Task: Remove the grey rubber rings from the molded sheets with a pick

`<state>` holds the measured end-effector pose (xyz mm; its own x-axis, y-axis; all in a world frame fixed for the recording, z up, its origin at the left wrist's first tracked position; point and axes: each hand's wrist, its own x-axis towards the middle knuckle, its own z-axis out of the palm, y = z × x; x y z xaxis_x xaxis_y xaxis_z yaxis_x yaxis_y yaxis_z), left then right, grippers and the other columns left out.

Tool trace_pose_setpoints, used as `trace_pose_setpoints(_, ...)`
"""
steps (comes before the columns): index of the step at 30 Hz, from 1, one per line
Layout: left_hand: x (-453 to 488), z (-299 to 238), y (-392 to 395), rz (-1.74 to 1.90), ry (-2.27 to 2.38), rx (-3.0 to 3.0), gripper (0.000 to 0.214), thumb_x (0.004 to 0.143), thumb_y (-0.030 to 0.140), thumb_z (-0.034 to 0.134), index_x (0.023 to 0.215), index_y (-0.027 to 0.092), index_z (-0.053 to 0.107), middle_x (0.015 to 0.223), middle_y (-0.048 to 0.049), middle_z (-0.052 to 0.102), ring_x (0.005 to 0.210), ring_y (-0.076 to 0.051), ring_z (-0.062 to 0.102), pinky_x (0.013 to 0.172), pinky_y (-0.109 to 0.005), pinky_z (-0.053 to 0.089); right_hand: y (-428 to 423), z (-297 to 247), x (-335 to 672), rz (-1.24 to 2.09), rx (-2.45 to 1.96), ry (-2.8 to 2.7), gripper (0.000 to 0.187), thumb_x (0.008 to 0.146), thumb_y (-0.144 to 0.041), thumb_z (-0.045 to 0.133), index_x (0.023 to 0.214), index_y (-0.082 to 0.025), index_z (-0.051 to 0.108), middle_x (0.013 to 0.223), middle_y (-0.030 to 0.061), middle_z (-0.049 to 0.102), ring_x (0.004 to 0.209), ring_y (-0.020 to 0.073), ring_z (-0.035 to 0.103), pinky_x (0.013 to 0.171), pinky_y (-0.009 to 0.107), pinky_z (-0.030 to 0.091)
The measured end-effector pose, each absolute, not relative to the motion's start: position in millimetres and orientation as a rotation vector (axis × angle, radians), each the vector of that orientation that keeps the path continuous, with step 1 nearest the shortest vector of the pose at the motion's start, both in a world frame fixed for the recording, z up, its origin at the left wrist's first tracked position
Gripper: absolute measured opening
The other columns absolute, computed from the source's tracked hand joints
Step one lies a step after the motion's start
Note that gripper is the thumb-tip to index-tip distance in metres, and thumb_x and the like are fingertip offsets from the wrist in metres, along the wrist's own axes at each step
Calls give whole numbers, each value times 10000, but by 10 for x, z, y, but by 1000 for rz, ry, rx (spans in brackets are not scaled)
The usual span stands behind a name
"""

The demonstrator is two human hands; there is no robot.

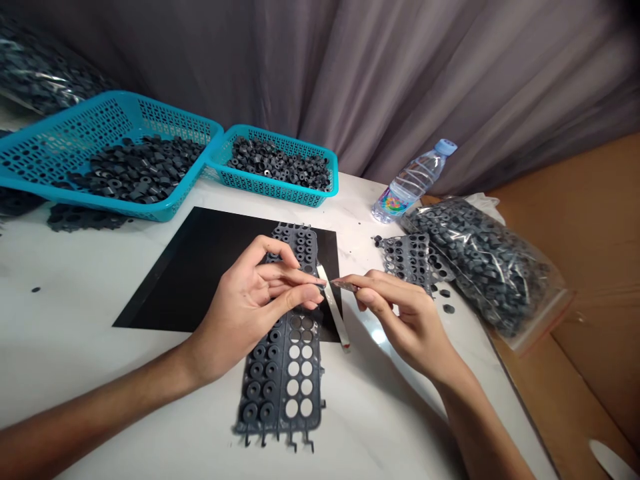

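A grey rubber sheet (pixel 280 373) moulded with rows of small rings lies lengthwise on the white table (pixel 100 347), partly over a black mat (pixel 200 273). Several holes at its near right are punched out. My left hand (pixel 255 300) rests on the sheet's middle, fingers curled and pinched together. A thin metal blade (pixel 334 310) stands slanted between the hands, its top at my left fingertips. My right hand (pixel 400 313) is closed in a pinch pointing at the blade's top; what its fingertips hold is too small to name.
Two blue baskets (pixel 35 160) (pixel 280 190) of loose dark rings stand at the back left. A water bottle (pixel 413 180), a spent holed sheet (pixel 413 260) and a clear bag of rings (pixel 485 260) lie to the right. A grey curtain hangs behind.
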<state>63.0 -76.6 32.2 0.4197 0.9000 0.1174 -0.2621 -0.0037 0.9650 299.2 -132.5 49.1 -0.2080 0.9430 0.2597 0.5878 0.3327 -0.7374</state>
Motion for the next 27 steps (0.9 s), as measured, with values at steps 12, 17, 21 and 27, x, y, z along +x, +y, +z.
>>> trace_pose_setpoints(12, 679, 212, -874, 838, 645, 1205, 341, 917, 258, 791, 1026, 228, 470, 857, 3, 782, 783, -175, 795, 807, -296, 672, -1245, 249, 2604, 1176, -1386, -1399, 452, 924, -555, 724, 1164, -172, 737, 788, 20, 656, 685, 158, 587, 593, 264, 463)
trace_pose_setpoints(17, 685, 193, -882, 836, 666, 1214, 372, 916, 261, 801, 1008, 231, 442, 932, -29, 812, 825, -165, 801, 834, -276, 668, -1128, 121, 2757, 1157, -1454, -1152, 476, 883, -550, 765, 1140, -153, 708, 904, 45, 674, 832, 177, 618, 708, 277, 498)
trace_pose_setpoints(21, 678, 200, -879, 857, 682, 1225, 396, 907, 269, 817, 1016, 231, 439, 993, -45, 819, 802, -152, 798, 828, -267, 667, -1131, 195, 2807, 1093, -1459, -1130, 504, 928, -583, 697, 1204, -163, 663, 800, 12, 587, 752, 160, 562, 622, 265, 441)
trace_pose_setpoints(27, 679, 203, -868, 852, 686, 1230, 410, 893, 242, 823, 1022, 235, 434, 875, -7, 799, 797, -165, 798, 800, -268, 666, -1191, 235, 2690, 1209, -1370, -1280, 527, 869, -544, 780, 1216, -205, 573, 707, -75, 414, 625, 119, 415, 576, 251, 353)
